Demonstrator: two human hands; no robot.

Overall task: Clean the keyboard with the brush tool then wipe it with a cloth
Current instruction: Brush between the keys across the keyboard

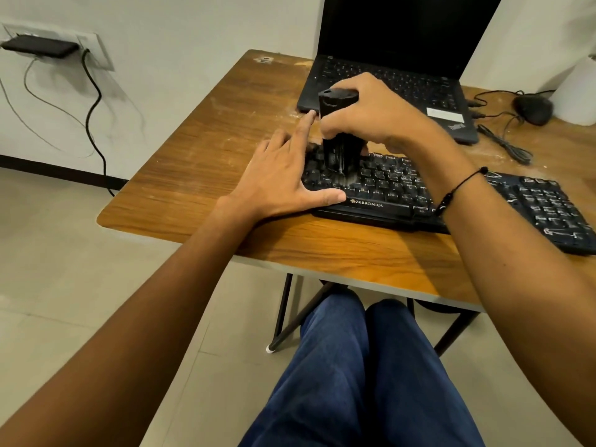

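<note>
A black Zebronics keyboard [467, 201] speckled with white dust lies across the wooden table. My right hand [364, 111] is closed around the black handle of a brush tool [338, 133], held upright with its bristles pressed on the keys at the keyboard's left part. My left hand [283, 179] lies flat with fingers spread over the keyboard's left end, thumb along its front edge. No cloth is visible.
An open black laptop [396, 59] stands behind the keyboard. A black mouse [532, 109] with cables and a white object [577, 91] sit at the right rear. The wooden table [209, 150] has bare surface at the left. A wall socket [48, 46] holds a phone with dangling cables.
</note>
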